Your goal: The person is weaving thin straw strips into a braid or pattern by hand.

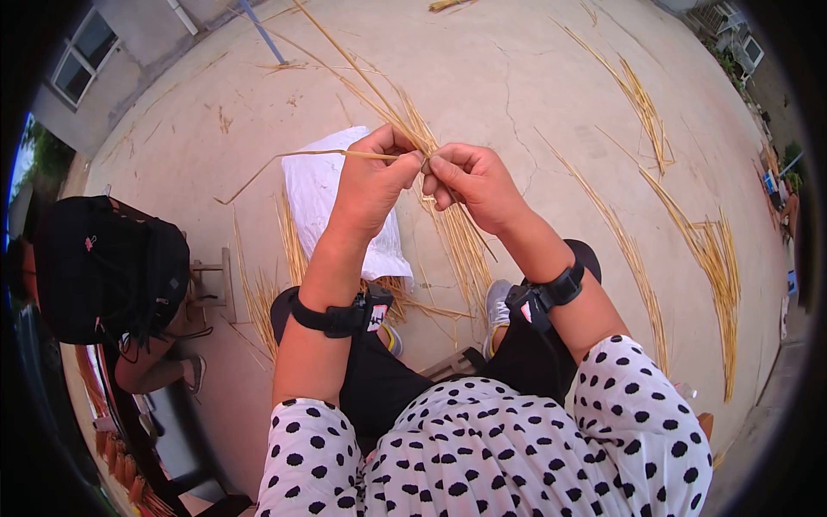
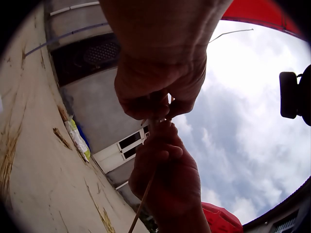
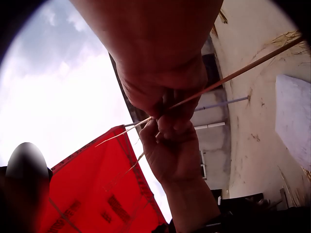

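Note:
Both hands meet fingertip to fingertip in front of the body. My left hand pinches several thin yellow straw stalks, which run up and away from the fingers. One bent straw sticks out sideways to the left from the same grip. Thumb and curled fingers of my right hand pinch the straw at the joining point, and a darker stalk end slants down below it. In the right wrist view a long stalk crosses under the right hand, with thin split ends past the fingertips. The fingers hide the pinched part.
Below the hands a white sack lies over straw on the concrete ground. A loose straw bundle lies beside it. More bundles spread to the right. At left sits a person beside a black backpack, near a small wooden stool.

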Available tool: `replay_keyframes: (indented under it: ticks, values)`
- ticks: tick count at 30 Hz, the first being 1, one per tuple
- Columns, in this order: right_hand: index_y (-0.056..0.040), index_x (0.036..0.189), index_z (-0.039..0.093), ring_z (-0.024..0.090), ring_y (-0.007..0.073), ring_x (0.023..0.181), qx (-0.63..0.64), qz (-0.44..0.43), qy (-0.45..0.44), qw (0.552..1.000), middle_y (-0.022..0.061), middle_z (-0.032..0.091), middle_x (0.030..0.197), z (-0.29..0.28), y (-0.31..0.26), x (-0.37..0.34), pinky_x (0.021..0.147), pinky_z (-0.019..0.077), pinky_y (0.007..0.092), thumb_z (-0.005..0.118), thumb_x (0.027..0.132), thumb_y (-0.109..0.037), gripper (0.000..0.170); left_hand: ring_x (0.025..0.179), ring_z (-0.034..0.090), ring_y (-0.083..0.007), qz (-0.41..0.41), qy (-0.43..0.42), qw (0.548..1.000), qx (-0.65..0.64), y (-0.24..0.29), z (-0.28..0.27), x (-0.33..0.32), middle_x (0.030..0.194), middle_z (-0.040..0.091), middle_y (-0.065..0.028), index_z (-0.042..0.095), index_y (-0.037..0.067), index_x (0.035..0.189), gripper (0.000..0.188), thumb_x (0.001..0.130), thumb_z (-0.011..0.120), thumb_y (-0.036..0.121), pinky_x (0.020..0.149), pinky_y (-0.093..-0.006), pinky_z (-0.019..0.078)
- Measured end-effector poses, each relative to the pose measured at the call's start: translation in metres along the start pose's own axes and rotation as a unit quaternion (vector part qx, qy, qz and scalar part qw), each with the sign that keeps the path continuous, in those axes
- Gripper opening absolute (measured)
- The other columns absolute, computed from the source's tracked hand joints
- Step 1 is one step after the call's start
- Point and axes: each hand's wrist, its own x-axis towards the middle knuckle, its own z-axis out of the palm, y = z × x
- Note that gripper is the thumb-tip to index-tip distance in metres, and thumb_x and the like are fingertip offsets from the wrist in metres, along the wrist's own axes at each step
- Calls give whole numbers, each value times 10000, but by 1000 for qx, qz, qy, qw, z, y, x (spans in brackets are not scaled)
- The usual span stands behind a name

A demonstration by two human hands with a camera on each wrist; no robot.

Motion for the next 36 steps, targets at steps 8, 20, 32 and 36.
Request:
replay_keyframes:
  ticks: [8,20,32,36]
  values:
    - [-36,859,606,536,67,550,106,38,-63,992,28,602,710,-6,3,2,514,474,213,517,916,-211,204,617,475,-66,7,-18,999,-29,-1,3,-1,701,579,-34,578,-22,845,115,748,546,30,565,-216,398]
    - [-9,859,620,511,54,540,-64,-17,51,997,34,612,710,3,0,2,495,431,194,547,897,-162,174,597,472,-60,-12,16,1000,20,1,2,-1,681,577,-24,596,-27,828,109,787,588,74,544,-210,394]
    - [-43,832,594,533,72,522,188,103,-135,967,22,587,673,-11,4,-2,489,450,189,547,902,-214,190,609,457,-72,-1,-66,998,-13,6,-2,-5,714,560,-31,575,-21,837,82,780,524,10,558,-212,380]
    - [-28,844,604,530,69,513,79,59,-29,995,25,597,664,2,11,3,478,446,199,566,886,-180,162,565,422,-68,3,34,993,112,-4,3,-3,681,507,-12,546,8,797,48,774,508,25,511,-214,338]
